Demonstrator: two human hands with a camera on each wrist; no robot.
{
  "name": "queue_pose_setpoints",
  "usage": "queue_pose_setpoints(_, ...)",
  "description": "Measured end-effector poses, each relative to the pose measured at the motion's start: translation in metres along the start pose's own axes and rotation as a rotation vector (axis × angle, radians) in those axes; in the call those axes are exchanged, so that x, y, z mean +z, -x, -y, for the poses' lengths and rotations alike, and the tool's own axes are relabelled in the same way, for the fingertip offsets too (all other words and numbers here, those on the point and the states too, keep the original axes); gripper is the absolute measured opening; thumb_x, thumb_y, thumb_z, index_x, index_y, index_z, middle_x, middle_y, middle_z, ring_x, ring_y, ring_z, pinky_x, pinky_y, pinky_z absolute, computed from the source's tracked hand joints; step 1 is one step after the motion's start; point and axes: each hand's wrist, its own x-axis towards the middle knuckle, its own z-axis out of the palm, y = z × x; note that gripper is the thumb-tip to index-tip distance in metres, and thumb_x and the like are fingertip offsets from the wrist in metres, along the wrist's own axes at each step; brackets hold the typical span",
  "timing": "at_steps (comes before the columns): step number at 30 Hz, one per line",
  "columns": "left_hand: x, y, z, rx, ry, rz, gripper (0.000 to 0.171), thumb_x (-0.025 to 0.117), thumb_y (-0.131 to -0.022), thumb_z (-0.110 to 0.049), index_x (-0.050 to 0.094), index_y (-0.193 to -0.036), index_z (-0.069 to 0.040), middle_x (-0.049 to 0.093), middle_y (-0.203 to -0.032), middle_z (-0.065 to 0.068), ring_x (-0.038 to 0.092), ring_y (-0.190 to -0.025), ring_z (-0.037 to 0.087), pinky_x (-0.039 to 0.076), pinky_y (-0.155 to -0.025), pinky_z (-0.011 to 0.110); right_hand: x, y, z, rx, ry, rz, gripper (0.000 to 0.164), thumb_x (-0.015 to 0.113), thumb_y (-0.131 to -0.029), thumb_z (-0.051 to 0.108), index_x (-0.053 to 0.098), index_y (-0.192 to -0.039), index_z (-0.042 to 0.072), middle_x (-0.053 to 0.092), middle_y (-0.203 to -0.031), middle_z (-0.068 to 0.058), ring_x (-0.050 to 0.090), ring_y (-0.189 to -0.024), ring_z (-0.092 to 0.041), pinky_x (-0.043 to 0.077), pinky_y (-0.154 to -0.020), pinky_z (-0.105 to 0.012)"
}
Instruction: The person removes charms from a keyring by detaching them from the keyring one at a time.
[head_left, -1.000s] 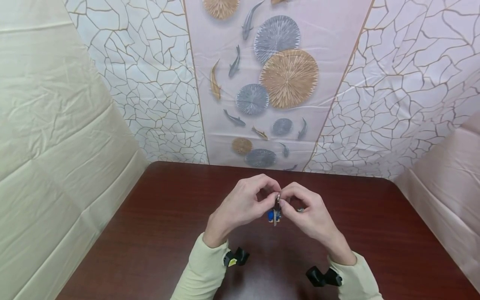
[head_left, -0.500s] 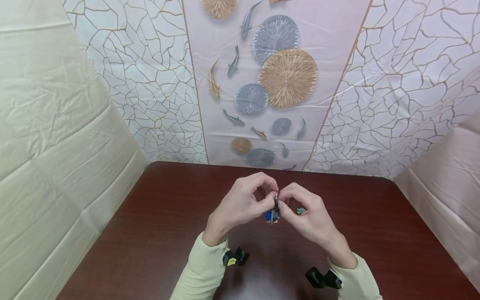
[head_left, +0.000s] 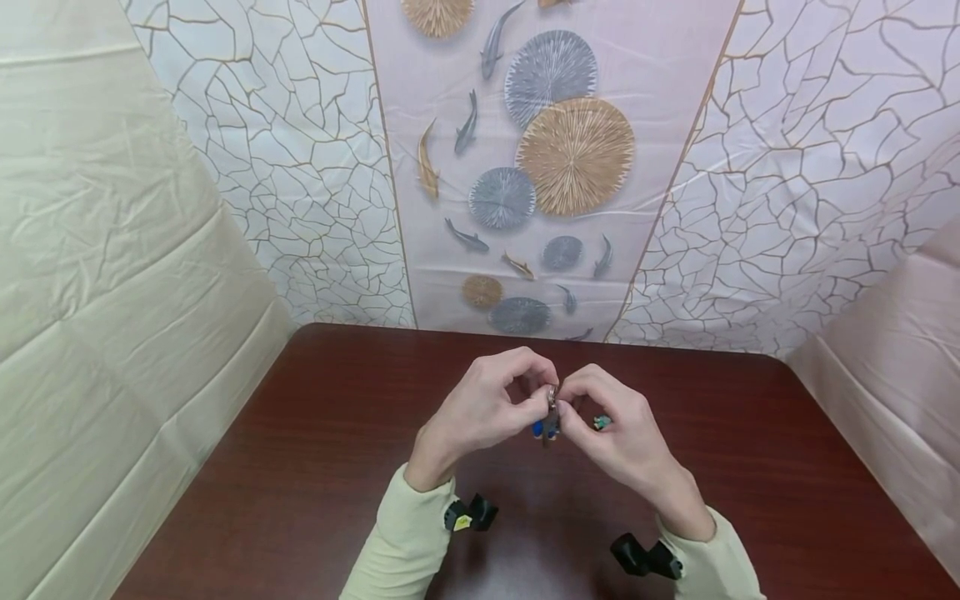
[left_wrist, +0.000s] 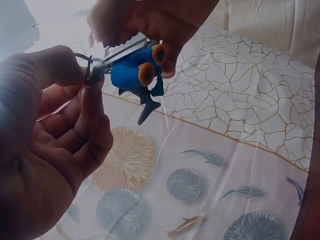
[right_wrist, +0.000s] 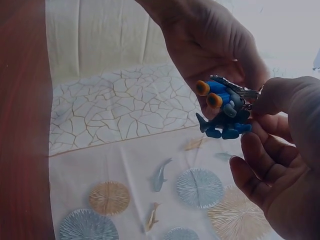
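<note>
In the head view, my left hand (head_left: 487, 408) and right hand (head_left: 618, 429) meet over the table, thumb and finger of each pinching a key ring (head_left: 552, 393). A metal key (left_wrist: 127, 50) hangs from this ring, its blade showing in both wrist views. Beside it dangles a dark grey shark figure (right_wrist: 230, 112) with blue feet and two blue tubes (left_wrist: 132, 70) with orange ends. Fingertips hide part of the ring. Through the gap in my right hand shows a small teal thing (head_left: 602, 422), too small to identify.
Below the hands is a dark red-brown table (head_left: 315, 475). A patterned cloth (head_left: 577, 158) with fish and round shapes hangs behind it, and plain cream cloth (head_left: 112, 292) borders the left side. Black wrist cameras (head_left: 480, 512) sit on both sleeves.
Both hands have stayed nearly in place, drifting slightly left. The hanging key and figure have swung and turned a little between the fingers. More of the teal thing now shows.
</note>
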Motion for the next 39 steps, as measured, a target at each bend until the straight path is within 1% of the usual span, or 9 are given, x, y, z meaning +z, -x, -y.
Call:
queue_pose_setpoints(5, 0.0, 0.0, -0.001, 0.015, -0.016, 0.009, 0.011, 0.065, -0.086, -0.002, 0.065, -0.094, -0.01, 0.062, -0.079, -0.002, 0.055, -0.07, 0.002, 0.051, -0.062, 0.02, -0.001, 0.0, 0.0, -0.017, 0.006, 0.007, 0.023, 0.069, -0.076, -0.009, 0.065, -0.089, 0.009, 0.063, -0.089, 0.002, 0.057, -0.081, -0.005, 0.048, -0.071, -0.016)
queue_pose_setpoints(10, -0.001, 0.0, -0.002, 0.023, -0.024, -0.013, 0.011, 0.065, -0.087, -0.002, 0.065, -0.094, -0.01, 0.062, -0.078, -0.001, 0.055, -0.069, 0.003, 0.05, -0.063, 0.018, -0.002, 0.0, 0.0, -0.013, -0.008, 0.055, 0.032, 0.069, -0.075, -0.012, 0.066, -0.094, 0.013, 0.064, -0.095, 0.001, 0.059, -0.09, -0.009, 0.047, -0.082, -0.016)
queue_pose_setpoints(13, -0.001, 0.0, -0.002, 0.014, -0.025, -0.026, 0.011, 0.064, -0.087, -0.002, 0.066, -0.093, -0.01, 0.062, -0.079, -0.001, 0.055, -0.07, 0.003, 0.05, -0.064, 0.016, -0.003, 0.001, -0.001, 0.024, -0.014, 0.112, 0.031, 0.069, -0.078, -0.01, 0.066, -0.096, 0.015, 0.064, -0.097, 0.004, 0.06, -0.088, -0.006, 0.048, -0.08, -0.015)
queue_pose_setpoints(20, -0.003, 0.001, -0.003, 0.002, -0.015, -0.023, 0.011, 0.064, -0.087, -0.001, 0.065, -0.093, -0.01, 0.061, -0.078, -0.001, 0.055, -0.069, 0.004, 0.05, -0.062, 0.017, -0.003, 0.004, -0.002, 0.225, -0.056, 0.3, 0.029, 0.066, -0.088, 0.001, 0.064, -0.104, 0.025, 0.065, -0.095, 0.013, 0.064, -0.079, -0.003, 0.053, -0.07, -0.02)
queue_pose_setpoints(23, -0.003, 0.001, -0.003, 0.01, -0.019, -0.021, 0.013, 0.064, -0.085, 0.0, 0.065, -0.093, -0.01, 0.061, -0.079, 0.0, 0.055, -0.07, 0.004, 0.05, -0.063, 0.017, -0.003, 0.004, -0.003, 0.248, -0.074, 0.32, 0.03, 0.065, -0.086, -0.002, 0.063, -0.1, 0.024, 0.063, -0.091, 0.012, 0.063, -0.076, -0.005, 0.053, -0.067, -0.022)
queue_pose_setpoints(29, -0.004, 0.0, -0.004, 0.013, -0.014, -0.024, 0.014, 0.063, -0.084, 0.002, 0.065, -0.092, -0.01, 0.061, -0.078, 0.0, 0.056, -0.07, 0.003, 0.049, -0.063, 0.017, -0.007, 0.004, -0.005, 0.275, -0.118, 0.29, 0.028, 0.067, -0.083, -0.003, 0.059, -0.094, 0.022, 0.059, -0.089, 0.01, 0.055, -0.076, -0.005, 0.047, -0.062, -0.023)
queue_pose_setpoints(32, -0.004, 0.0, -0.004, 0.012, -0.011, -0.025, 0.014, 0.063, -0.084, 0.002, 0.065, -0.092, -0.01, 0.061, -0.078, 0.0, 0.055, -0.07, 0.003, 0.05, -0.063, 0.017, -0.009, 0.005, -0.006, 0.244, -0.163, 0.294, 0.026, 0.066, -0.086, -0.003, 0.059, -0.093, 0.021, 0.059, -0.089, 0.009, 0.054, -0.078, -0.006, 0.046, -0.063, -0.023)
queue_pose_setpoints(37, -0.004, 0.0, -0.004, 0.021, -0.006, -0.025, 0.013, 0.064, -0.086, 0.0, 0.065, -0.093, -0.01, 0.061, -0.078, 0.0, 0.055, -0.069, 0.003, 0.05, -0.061, 0.018, -0.006, 0.005, -0.011, 0.07, -0.235, 0.283, 0.028, 0.061, -0.087, -0.01, 0.065, -0.092, 0.017, 0.061, -0.098, 0.001, 0.057, -0.091, -0.011, 0.046, -0.076, -0.023)
queue_pose_setpoints(39, -0.004, 0.0, -0.004, 0.027, -0.001, -0.019, 0.012, 0.064, -0.086, 0.0, 0.065, -0.094, -0.009, 0.061, -0.079, 0.0, 0.056, -0.07, 0.003, 0.05, -0.062, 0.017, -0.004, 0.005, -0.013, 0.022, -0.245, 0.277, 0.031, 0.059, -0.086, -0.012, 0.066, -0.091, 0.018, 0.061, -0.101, -0.001, 0.057, -0.094, -0.012, 0.045, -0.079, -0.023)
